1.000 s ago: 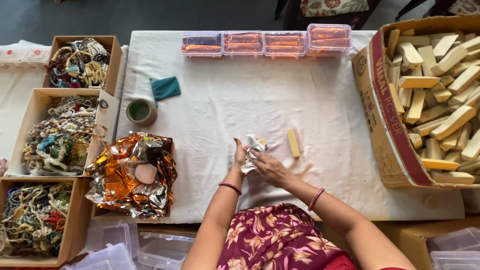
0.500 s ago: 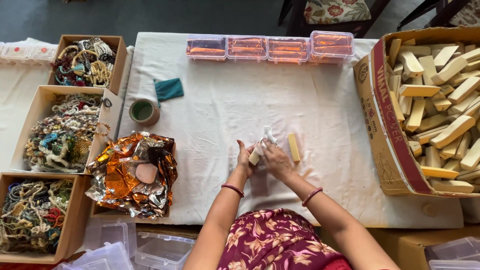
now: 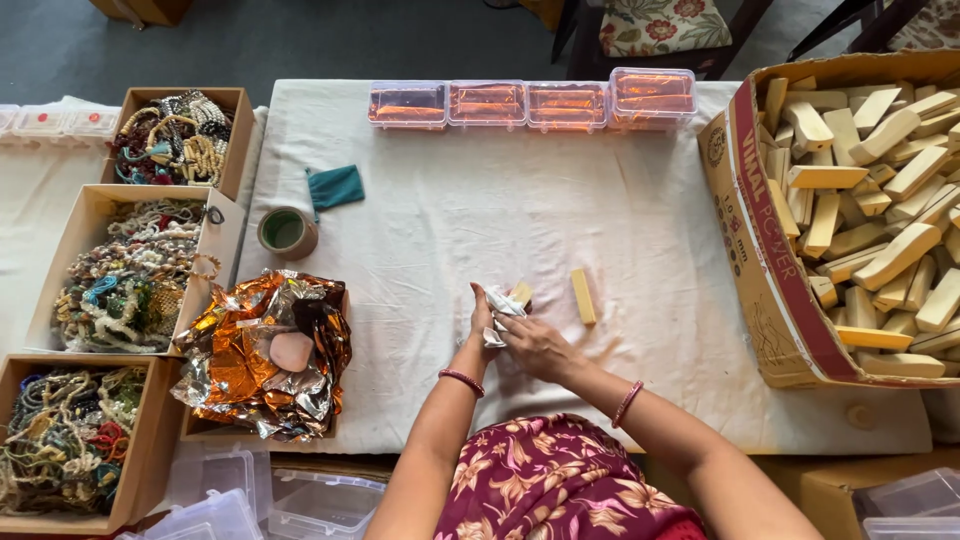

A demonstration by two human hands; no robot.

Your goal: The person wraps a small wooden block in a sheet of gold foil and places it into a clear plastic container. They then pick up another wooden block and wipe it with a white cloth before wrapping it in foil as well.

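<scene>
Both hands meet near the table's front middle around a small wooden block (image 3: 521, 294) partly covered in crinkled silvery wrap (image 3: 500, 305). My left hand (image 3: 482, 320) is at the wrap's left side and my right hand (image 3: 535, 345) presses it from below and right. A second bare wooden block (image 3: 583, 296) lies on the white cloth just right of the hands, untouched.
A big cardboard box (image 3: 770, 290) of wooden blocks stands at right. Several clear lidded boxes (image 3: 530, 102) line the far edge. A pile of orange foil (image 3: 265, 355), a tape roll (image 3: 287, 232), a teal pouch (image 3: 335, 186) and boxes of beads (image 3: 130, 275) lie left.
The hands have kept working the wrap around the block in the same spot; the wrap now covers more of it. The loose block has not moved.
</scene>
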